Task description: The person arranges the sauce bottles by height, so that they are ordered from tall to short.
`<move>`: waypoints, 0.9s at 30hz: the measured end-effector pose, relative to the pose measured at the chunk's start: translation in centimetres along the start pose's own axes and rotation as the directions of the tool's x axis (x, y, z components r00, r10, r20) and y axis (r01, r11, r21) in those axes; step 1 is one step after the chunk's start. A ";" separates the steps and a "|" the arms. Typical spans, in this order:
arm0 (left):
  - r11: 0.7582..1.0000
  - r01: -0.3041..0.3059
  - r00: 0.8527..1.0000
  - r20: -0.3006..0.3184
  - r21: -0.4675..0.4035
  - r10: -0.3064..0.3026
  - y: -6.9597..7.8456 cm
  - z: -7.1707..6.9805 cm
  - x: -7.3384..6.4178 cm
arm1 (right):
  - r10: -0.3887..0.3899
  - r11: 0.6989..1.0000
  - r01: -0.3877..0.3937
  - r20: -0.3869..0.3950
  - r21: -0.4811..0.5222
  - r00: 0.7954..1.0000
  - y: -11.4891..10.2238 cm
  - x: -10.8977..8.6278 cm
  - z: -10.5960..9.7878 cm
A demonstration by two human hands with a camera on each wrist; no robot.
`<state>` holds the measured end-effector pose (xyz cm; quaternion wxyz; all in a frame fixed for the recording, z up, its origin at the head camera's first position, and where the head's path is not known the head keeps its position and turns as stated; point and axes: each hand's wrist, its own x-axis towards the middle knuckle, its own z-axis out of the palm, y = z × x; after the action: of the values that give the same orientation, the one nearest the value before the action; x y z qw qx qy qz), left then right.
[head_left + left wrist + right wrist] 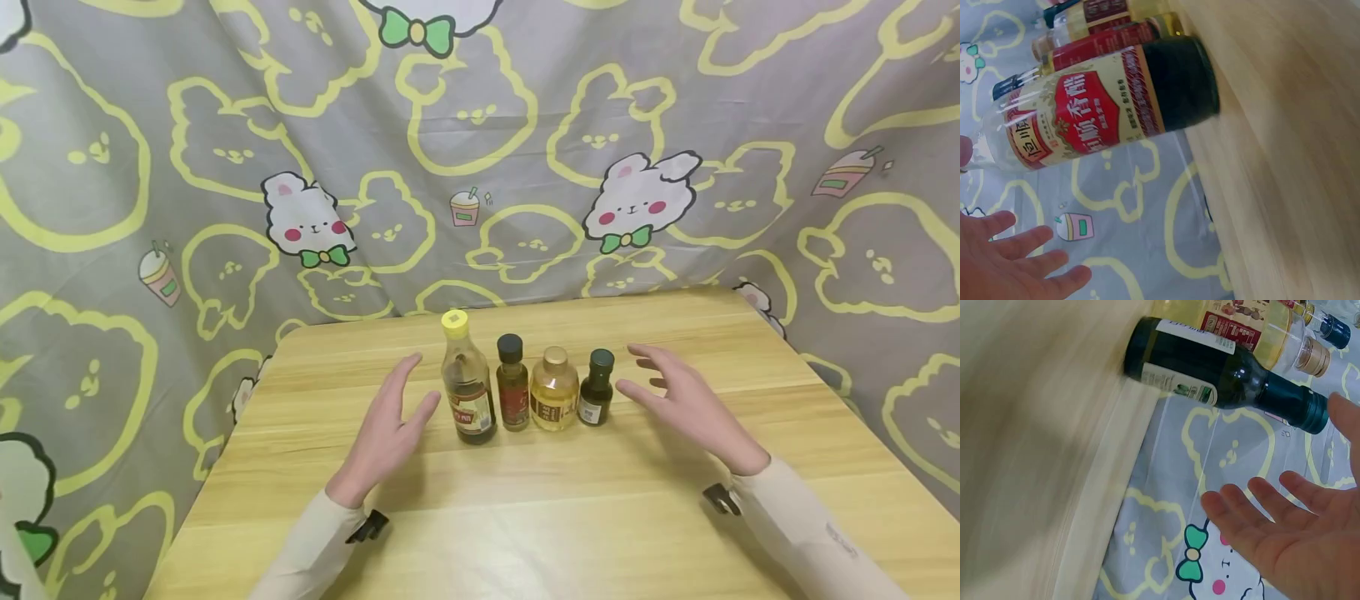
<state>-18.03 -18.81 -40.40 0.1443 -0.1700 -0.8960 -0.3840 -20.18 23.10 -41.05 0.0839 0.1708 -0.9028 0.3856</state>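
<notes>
Several bottles stand upright in a row on the wooden table. Leftmost is a tall vinegar bottle (pixel 470 392) with a yellow cap, dark liquid and a red-and-cream label. Beside it come a slim black-capped bottle (pixel 514 392) with a red label, a squat bottle of golden liquid (pixel 555 392), and a small dark green bottle (pixel 596 392). My left hand (pixel 386 433), fingers spread, is just left of the vinegar bottle (pixel 1085 112) and holds nothing. To the right of the dark green bottle (pixel 1222 375), my right hand (pixel 682 404) is also empty, its palm turned toward the row.
The light wooden table (pixel 510 525) reaches back to a grey curtain (pixel 495 125) printed with yellow outlines and white cartoon animals. The curtain also hangs along both sides. Black clips (pixel 367 527) sit at the cuffs of both pale sleeves.
</notes>
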 end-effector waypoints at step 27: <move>0.953 0.096 0.995 0.044 -0.288 -0.087 1.0 3.0 1.9 | -0.025 0.990 0.008 0.123 0.142 0.992 0.8 2.5 2.9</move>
<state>-19.72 -15.58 -40.97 0.0860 -0.1535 -0.8391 -0.5147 -22.83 20.91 -42.88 0.0182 0.2076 -0.8752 0.4366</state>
